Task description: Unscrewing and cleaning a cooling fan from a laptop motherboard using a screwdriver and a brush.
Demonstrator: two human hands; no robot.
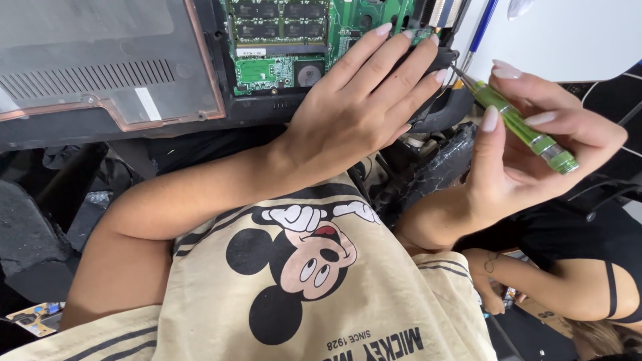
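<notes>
Your right hand (535, 147) pinches the green screwdriver (521, 124); your left hand (354, 113) lies flat, fingers apart, on the laptop (267, 110). At two o'clock, a slipping tip could gouge the circuit board (287, 40).

Single head-worn view, looking steeply down past the wearer's chest, close range. Opened laptop base (134, 73) fills the frame top; both forearms enter from below. No second view.

- The screwdriver (521, 124) is slim, with a translucent green handle, silver end cap and thin metal tip; it lies slanted, tip toward the laptop's corner.
- The laptop (120, 87) lies bottom-up, panel removed, its green circuit board (281, 40) and memory modules exposed.
</notes>
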